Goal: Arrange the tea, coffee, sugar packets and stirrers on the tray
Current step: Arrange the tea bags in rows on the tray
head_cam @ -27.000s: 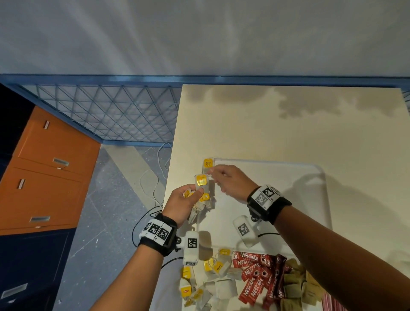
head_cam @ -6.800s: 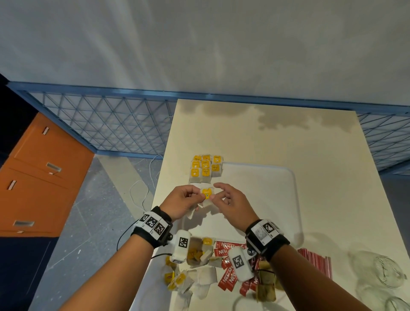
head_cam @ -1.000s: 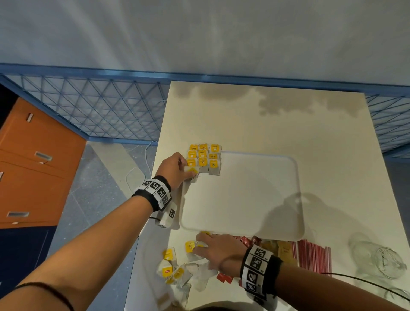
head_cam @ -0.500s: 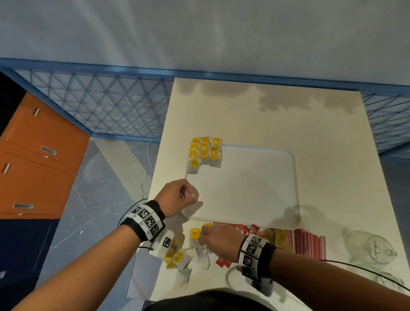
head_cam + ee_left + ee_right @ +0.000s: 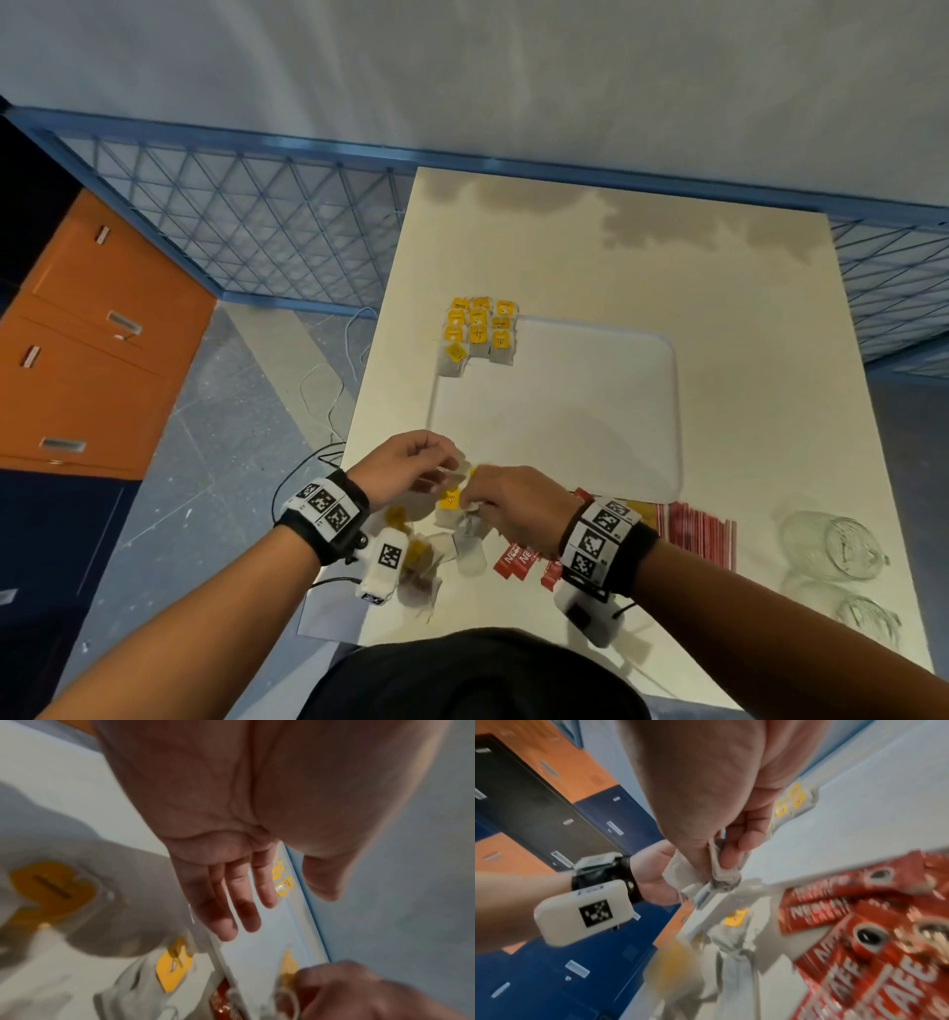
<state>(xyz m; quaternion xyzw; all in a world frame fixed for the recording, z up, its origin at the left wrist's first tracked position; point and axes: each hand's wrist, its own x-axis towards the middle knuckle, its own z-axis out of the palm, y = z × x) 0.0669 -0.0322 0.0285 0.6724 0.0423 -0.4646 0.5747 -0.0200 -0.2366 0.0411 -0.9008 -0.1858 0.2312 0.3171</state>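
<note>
From your head view, both hands meet just off the near left corner of the tray [image 5: 590, 411]. Your right hand [image 5: 513, 506] pinches a tea bag [image 5: 452, 501] with its yellow tag showing, and your left hand [image 5: 405, 473] is curled beside it; whether it grips the bag I cannot tell from here. Ten or so arranged tea bags [image 5: 480, 329] sit in neat rows at the tray's far left corner, so tea is partly done. The loose tea bags [image 5: 421, 557] lie at the bench's near left edge. The coffee sachets [image 5: 521, 557] and red stirrers or packets [image 5: 701, 529] wait along the tray's near edge, on the bench [image 5: 616, 257]; none is placed yet. Two glass jars [image 5: 832, 547] stand near the right edge.

From your left wrist, the fingers [image 5: 244, 902] are straight and apart, holding nothing, over the tray's near edge.

From your right wrist, thumb and fingers [image 5: 741, 837] are clamped on the crumpled bag above the bench, with the coffee sachets below.

Most of the task remains, I judge.
</note>
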